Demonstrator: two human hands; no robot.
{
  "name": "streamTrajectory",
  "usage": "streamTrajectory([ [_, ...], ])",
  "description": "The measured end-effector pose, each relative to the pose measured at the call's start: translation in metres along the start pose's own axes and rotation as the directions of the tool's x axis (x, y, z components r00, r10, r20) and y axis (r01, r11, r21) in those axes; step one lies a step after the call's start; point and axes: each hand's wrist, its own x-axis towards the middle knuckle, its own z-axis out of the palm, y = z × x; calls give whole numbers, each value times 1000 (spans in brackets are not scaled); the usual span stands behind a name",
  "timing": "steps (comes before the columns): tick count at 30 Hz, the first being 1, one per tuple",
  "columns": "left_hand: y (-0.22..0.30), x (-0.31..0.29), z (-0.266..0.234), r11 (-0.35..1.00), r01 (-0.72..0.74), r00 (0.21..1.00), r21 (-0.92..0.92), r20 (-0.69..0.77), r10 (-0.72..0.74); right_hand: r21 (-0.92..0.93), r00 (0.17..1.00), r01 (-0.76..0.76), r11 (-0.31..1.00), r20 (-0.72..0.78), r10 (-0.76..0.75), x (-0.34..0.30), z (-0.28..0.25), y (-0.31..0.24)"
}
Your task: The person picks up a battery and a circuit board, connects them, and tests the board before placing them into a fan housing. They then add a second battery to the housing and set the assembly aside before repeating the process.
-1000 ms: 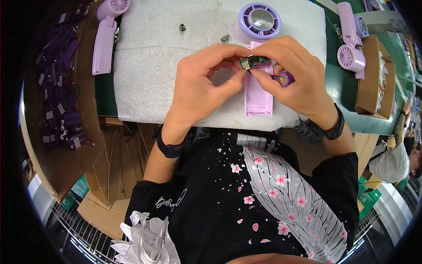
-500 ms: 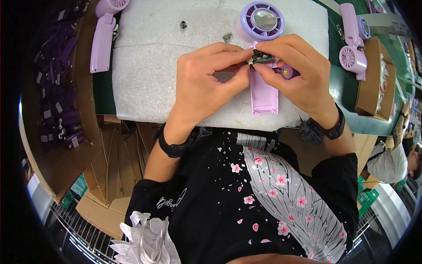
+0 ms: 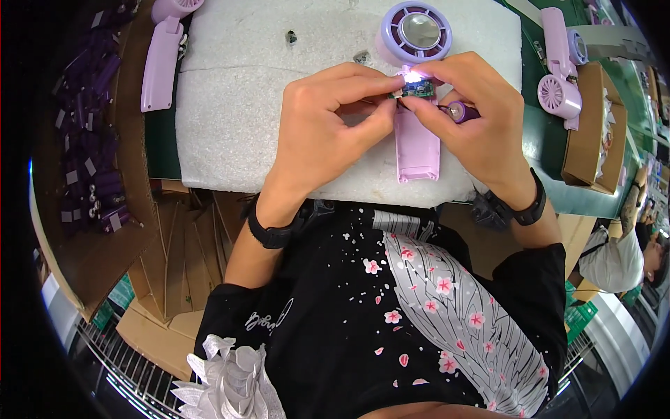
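Observation:
A small green circuit board (image 3: pixel 420 89) sits between my hands at the neck of a handheld fan, with a bright white-blue light glowing on it. My left hand (image 3: pixel 342 115) pinches the board's left edge, by a small white connector. My right hand (image 3: pixel 474 108) holds the board's right side between thumb and forefinger. Under the right palm lies a purple cylindrical battery (image 3: pixel 460 112), its end facing left. Below the board extends the fan's open lilac handle shell (image 3: pixel 419 150). The round purple fan head (image 3: pixel 417 33) lies above, with a silvery disc at its centre.
A white foam sheet (image 3: pixel 230 133) covers the green table. At left, a cardboard box (image 3: pixel 132 167) holds many purple batteries (image 3: pixel 91 140). Lilac fans (image 3: pixel 162 66) lie left and right (image 3: pixel 558 94). A small cardboard box (image 3: pixel 590 160) stands at right; another person (image 3: pixel 614 262) is beyond.
A bright light has come on at the circuit board. Both hands have shifted only slightly and keep their hold on the board.

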Motion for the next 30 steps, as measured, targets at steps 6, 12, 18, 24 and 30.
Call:
streamTrajectory([
  [6, 5, 4, -6, 994, 100, 984, -43, 150, -93, 29, 985, -154, 988, 87, 151, -3, -11, -5],
  [12, 12, 2, -3, 981, 189, 962, -44, 208, -176, 85, 972, -181, 980, 167, 165, -2, -17, -2],
  [18, 12, 3, -2, 983, 185, 954, -14, 243, -176, 126, 961, -224, 966, 196, 197, -2, -21, -3],
  [24, 11, 3, -2, 990, 139, 963, 7, 231, -137, 123, 960, -225, 967, 196, 199, -3, -21, -3],
  [30, 9, 3, -2, 987, 162, 961, 12, 227, -160, 61, 977, -162, 985, 152, 151, -4, -18, -3],
])
